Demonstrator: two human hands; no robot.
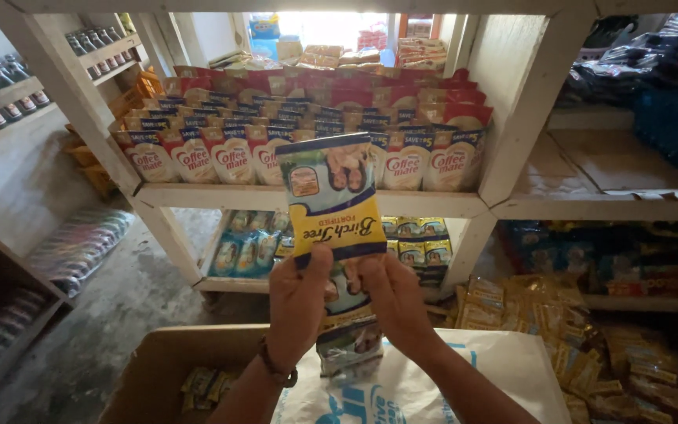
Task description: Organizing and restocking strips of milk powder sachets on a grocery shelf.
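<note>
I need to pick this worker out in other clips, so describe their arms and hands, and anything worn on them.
Both forearms are bare, with no sleeves in view and no gloves. The left hand has a dark beaded bracelet around its wrist. The right hand shows no ring, watch or band.

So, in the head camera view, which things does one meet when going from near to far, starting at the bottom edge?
Cardboard box → left hand and right hand → blue and yellow sachet strip they hold up → red and white pouches on the white shelf → bright doorway.
</note>
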